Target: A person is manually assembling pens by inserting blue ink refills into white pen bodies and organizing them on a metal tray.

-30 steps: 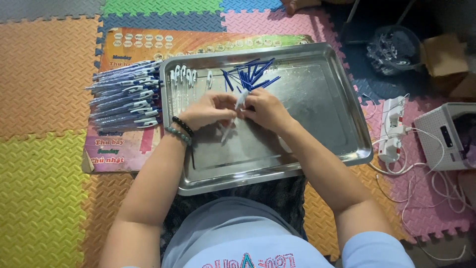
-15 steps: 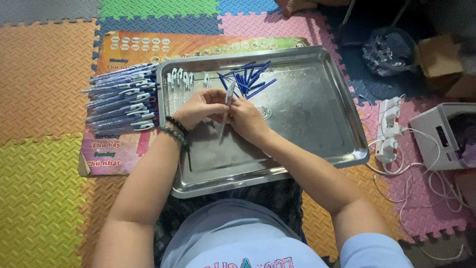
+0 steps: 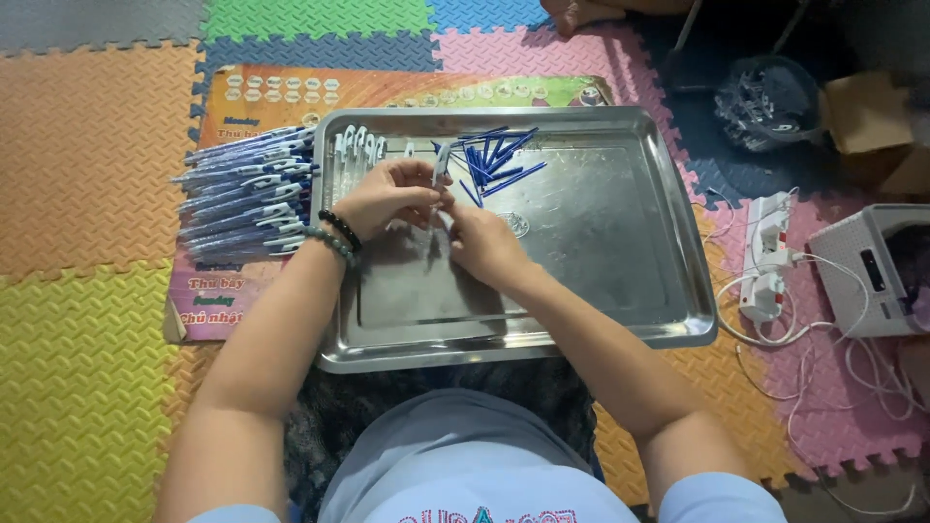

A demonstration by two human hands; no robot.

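Note:
Both my hands meet over a steel tray (image 3: 620,242) on my lap. My left hand (image 3: 387,197), with a beaded bracelet at the wrist, pinches the upper part of a thin white pen (image 3: 441,172) held nearly upright. My right hand (image 3: 484,242) grips its lower end just below. Behind my hands a loose heap of blue pen refills (image 3: 494,155) lies at the tray's far edge. Several white pen parts (image 3: 356,145) sit in its far left corner. Left of the tray, a stack of finished blue-and-white pens (image 3: 247,194) lies on a printed board.
Coloured foam mats cover the floor. The printed orange board (image 3: 262,97) lies under the pens and the tray. To the right are a white power strip with cables (image 3: 770,257), a white box-shaped device (image 3: 872,266), a dark bag (image 3: 765,102) and a cardboard box (image 3: 872,121).
My hands have stayed together over the tray, working the pen; it now stands more upright, with my left hand at its top and my right hand lower.

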